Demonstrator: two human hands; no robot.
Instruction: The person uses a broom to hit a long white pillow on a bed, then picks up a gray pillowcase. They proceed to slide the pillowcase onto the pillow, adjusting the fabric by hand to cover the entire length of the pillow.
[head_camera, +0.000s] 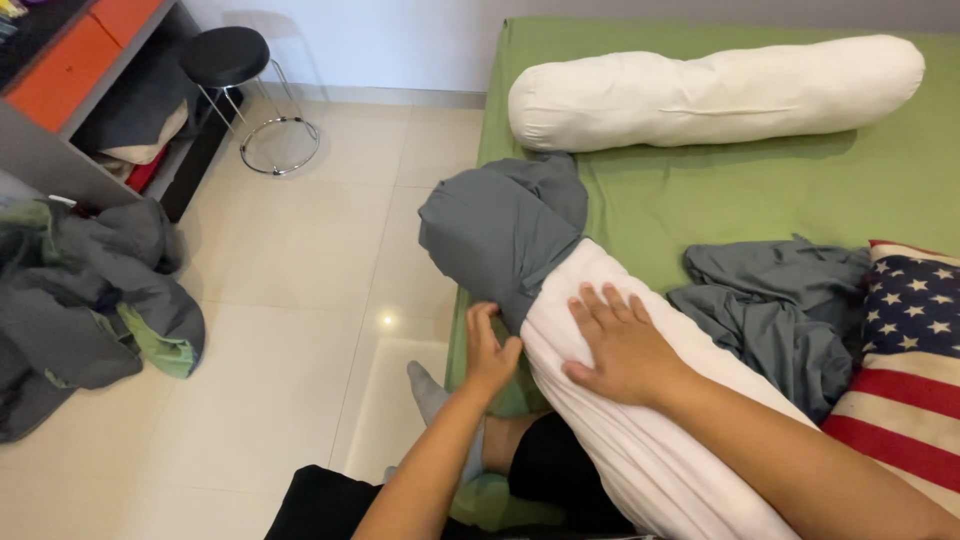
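A long white bolster lies across the near corner of the green bed, its far end inside a grey cover. My right hand rests flat on top of the white bolster, fingers spread. At the bolster's left side, my left hand pinches the edge of the grey cover. My knee in dark shorts sits under the bolster.
A second white bolster lies across the far side of the bed. Another grey cloth and a striped, starred pillow lie at right. On the tiled floor are a heap of grey-green bedding, a black stool and a shelf unit.
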